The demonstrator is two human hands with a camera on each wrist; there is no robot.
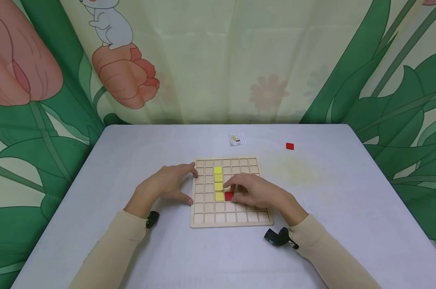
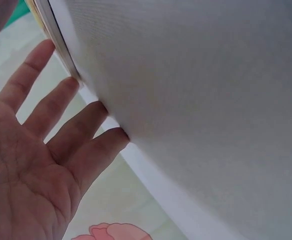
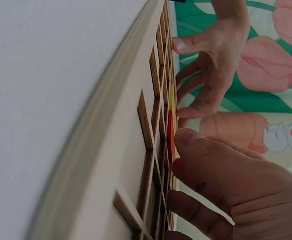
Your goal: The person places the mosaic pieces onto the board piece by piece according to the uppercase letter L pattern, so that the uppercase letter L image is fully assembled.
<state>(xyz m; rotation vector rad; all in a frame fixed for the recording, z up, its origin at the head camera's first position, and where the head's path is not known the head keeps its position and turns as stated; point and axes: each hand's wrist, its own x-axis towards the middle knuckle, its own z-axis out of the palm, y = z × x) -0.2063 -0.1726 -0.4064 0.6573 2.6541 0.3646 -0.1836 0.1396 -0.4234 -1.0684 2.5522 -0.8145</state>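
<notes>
A square wooden grid board (image 1: 232, 225) lies on the table. Several yellow tiles (image 1: 218, 177) stand in one column of its cells. A red tile (image 1: 228, 196) lies flat in the cell to the right of the lowest yellow one. My left hand (image 1: 169, 182) is spread at the board's left edge, its thumb and fingertips touching the rim. Over the board, my right hand (image 1: 255, 190) has its thumb at the red tile's right side and its index finger just above that tile. In the right wrist view the red tile (image 3: 171, 135) shows edge-on beside the thumb.
Behind the board lies a small card (image 1: 237, 139) printed with a coloured grid. Another red tile (image 1: 290, 146) rests on the white table (image 1: 347, 192) at the back right. A curtain (image 1: 210, 60) with flowers and a rabbit hangs behind the table.
</notes>
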